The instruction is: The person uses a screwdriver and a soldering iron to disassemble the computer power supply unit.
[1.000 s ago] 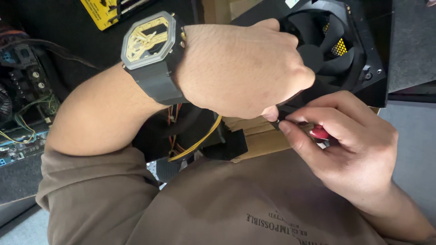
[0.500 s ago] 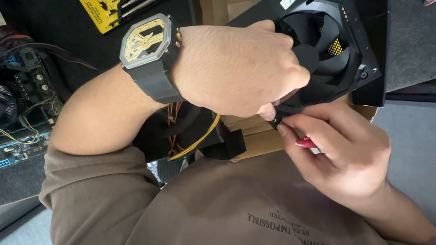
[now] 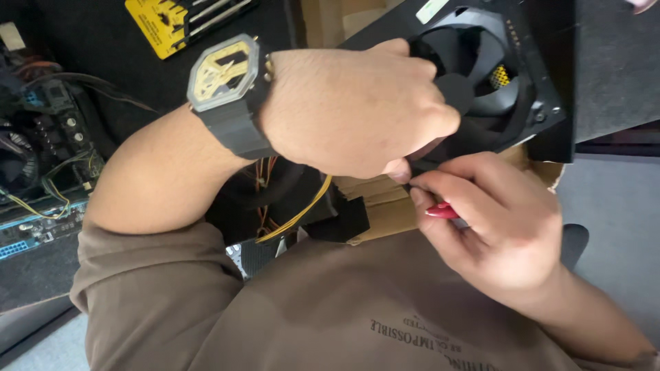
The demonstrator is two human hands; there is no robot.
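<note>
Head view: my left hand clamping black fan unit, steadying it against cardboard box. Right hand just below, pinching red-handled tool, tip working at unit's edge, hidden under left thumb.

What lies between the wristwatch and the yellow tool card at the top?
In the head view, only bare black mat lies between the wristwatch and the yellow tool card.
</note>
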